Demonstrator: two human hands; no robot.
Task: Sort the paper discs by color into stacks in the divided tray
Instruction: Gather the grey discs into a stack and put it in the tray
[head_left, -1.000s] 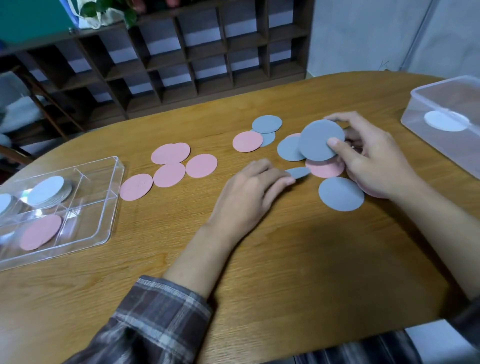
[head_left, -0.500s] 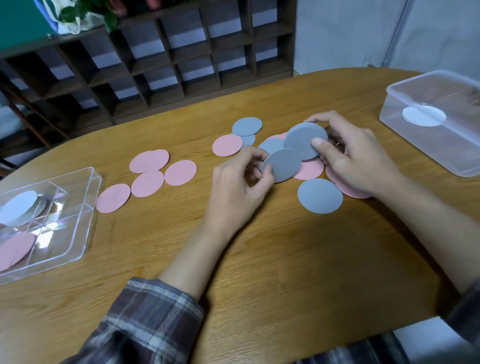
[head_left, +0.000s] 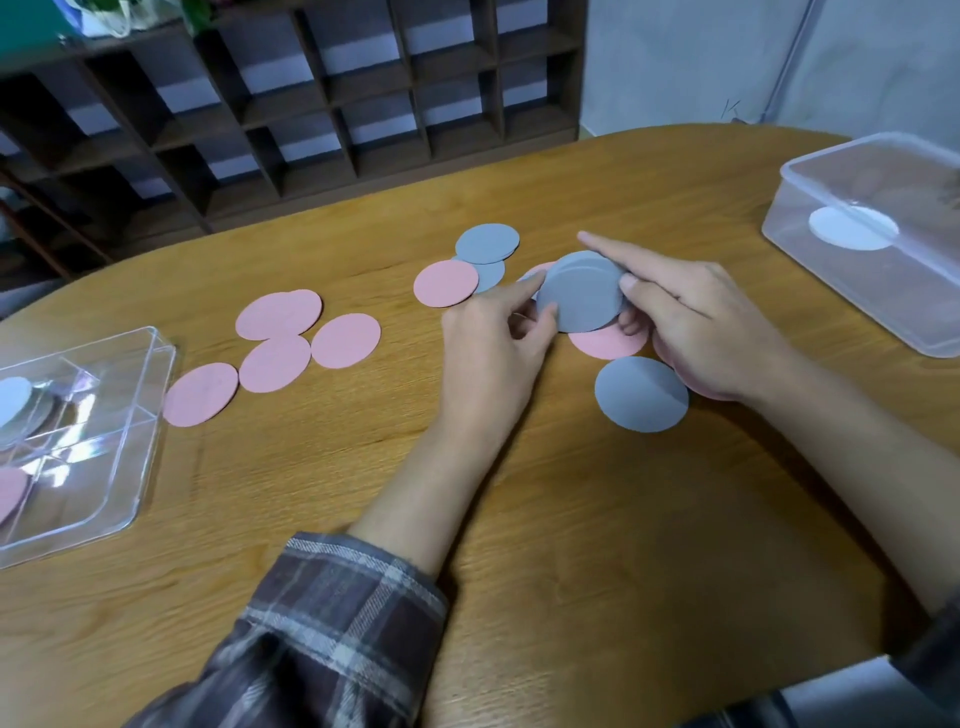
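Far left we note the divided tray (head_left: 132, 447), clear plastic, at the table (head_left: 571, 545) edge: a pale disc (head_left: 13, 400) in one compartment, a pink disc (head_left: 9, 491) in the next. Beside it, a loose group of pink discs (head_left: 280, 345) lies flat on the wood. Mid-table, a pink disc overlaps two grey discs (head_left: 487, 243). Left hand (head_left: 493, 343), plaid sleeve (head_left: 332, 623), pinches the near edge of a small grey stack (head_left: 582, 293); right hand (head_left: 696, 332) grips its far side, index finger extended over the top. One grey disc (head_left: 641, 394) lies just below. Far right, a lidded container (head_left: 878, 234).
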